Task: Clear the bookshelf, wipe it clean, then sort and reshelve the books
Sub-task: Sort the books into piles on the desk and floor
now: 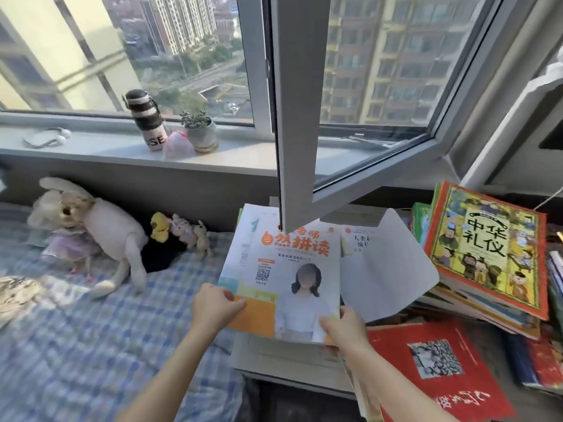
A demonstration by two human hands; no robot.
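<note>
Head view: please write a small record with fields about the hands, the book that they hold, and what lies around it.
left hand: pinches the lower left edge of the white and orange book
right hand: grips the lower right corner of the same book
under the book: thin booklets
above it: open window sash
to the right: tilted book stack; red book nearer the camera
to the left: checked bed with plush rabbit
windowsill: bottle, potted plant
</note>
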